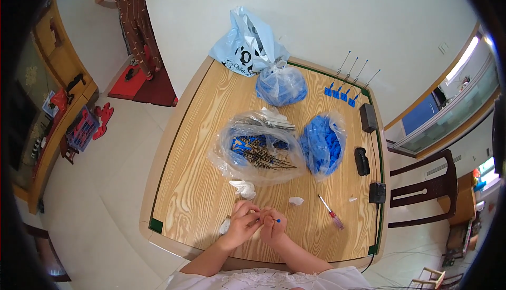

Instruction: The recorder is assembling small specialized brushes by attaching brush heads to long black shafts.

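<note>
My left hand [244, 225] and my right hand [273, 229] meet above the table's near side, their fingertips close together. The right hand is closed on a thin piece; only its small blue tip [278, 221] shows beyond the fingers. My left fingers are pinched, and what they hold, if anything, is hidden. White crumpled tissue [243, 188] lies just beyond the left hand. Farther off, an open clear bag [219, 155] contains dark spring-like rods with blue parts. A second clear bag [322, 145] of blue pieces stands to its right.
A screwdriver [331, 212] lies to the right on the wooden table [190, 184]. Several blue clips with upright rods [344, 96] stand at the back right. A tied bag [282, 87] and light-blue bag [242, 47] stand at the back. A chair [427, 190] is right; a person [138, 21] stands far left.
</note>
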{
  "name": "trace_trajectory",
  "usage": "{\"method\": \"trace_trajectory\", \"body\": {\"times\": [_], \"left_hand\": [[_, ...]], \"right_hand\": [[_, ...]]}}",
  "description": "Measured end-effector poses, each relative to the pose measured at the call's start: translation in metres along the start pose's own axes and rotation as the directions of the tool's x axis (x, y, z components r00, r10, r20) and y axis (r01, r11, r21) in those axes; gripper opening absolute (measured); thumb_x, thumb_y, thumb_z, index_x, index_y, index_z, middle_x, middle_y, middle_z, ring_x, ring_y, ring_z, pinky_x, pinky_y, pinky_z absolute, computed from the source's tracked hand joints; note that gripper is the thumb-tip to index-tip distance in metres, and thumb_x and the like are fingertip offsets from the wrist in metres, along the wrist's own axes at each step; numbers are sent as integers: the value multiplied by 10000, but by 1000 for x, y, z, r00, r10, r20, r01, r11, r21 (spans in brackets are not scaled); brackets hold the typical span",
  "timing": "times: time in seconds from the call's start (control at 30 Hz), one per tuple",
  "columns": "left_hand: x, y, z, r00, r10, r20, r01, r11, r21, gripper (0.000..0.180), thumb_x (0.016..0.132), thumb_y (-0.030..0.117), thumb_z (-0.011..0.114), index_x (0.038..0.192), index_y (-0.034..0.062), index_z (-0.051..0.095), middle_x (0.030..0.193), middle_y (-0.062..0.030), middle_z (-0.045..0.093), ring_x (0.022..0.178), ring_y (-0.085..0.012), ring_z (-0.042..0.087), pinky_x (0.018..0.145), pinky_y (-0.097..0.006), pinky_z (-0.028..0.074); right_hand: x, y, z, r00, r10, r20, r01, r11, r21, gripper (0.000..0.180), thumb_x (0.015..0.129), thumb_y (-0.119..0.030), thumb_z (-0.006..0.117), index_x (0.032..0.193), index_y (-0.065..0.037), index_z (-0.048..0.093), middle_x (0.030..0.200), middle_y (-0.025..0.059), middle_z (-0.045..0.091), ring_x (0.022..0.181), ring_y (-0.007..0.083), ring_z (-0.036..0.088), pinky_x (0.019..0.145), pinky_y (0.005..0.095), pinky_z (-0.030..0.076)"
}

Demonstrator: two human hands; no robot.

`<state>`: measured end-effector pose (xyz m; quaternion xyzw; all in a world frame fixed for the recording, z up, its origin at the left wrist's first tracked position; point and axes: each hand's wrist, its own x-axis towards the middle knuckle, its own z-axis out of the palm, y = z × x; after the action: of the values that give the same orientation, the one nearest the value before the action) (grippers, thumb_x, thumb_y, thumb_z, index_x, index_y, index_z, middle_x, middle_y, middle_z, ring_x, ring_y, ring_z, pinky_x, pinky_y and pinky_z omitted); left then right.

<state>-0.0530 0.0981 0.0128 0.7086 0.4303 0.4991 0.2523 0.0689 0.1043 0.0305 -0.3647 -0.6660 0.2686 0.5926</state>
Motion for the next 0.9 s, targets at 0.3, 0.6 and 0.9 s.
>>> {"method": "trace_trajectory", "body": {"times": [0.3,0.6,0.9], "left_hand": [[-1,0,-1,1000,-18,5,18,1000,-3,216,614,29,772,797,62,662,932,-54,600,929,-271,530,798,-371,413],[-1,1,0,1000,-26,5,26,1000,7,205,623,26,774,791,51,660,924,-60,599,921,-268,530,764,-357,435],[-1,0,0,1000,-30,-9,30,999,-12,222,606,35,784,789,48,659,917,-63,600,917,-277,529,780,-375,427]], "right_hand": [[-3,2,2,1000,2,-9,-2,999,40,280,967,-149,391,737,-14,477,588,75,488,500,164,469,467,285,384],[-4,2,0,1000,-16,-13,15,999,-48,271,956,-137,399,742,-5,498,613,99,530,511,175,511,470,289,407],[-6,4,0,1000,19,21,-19,1000,-10,271,961,-147,396,738,-18,479,614,86,522,509,161,498,470,282,394]]}}
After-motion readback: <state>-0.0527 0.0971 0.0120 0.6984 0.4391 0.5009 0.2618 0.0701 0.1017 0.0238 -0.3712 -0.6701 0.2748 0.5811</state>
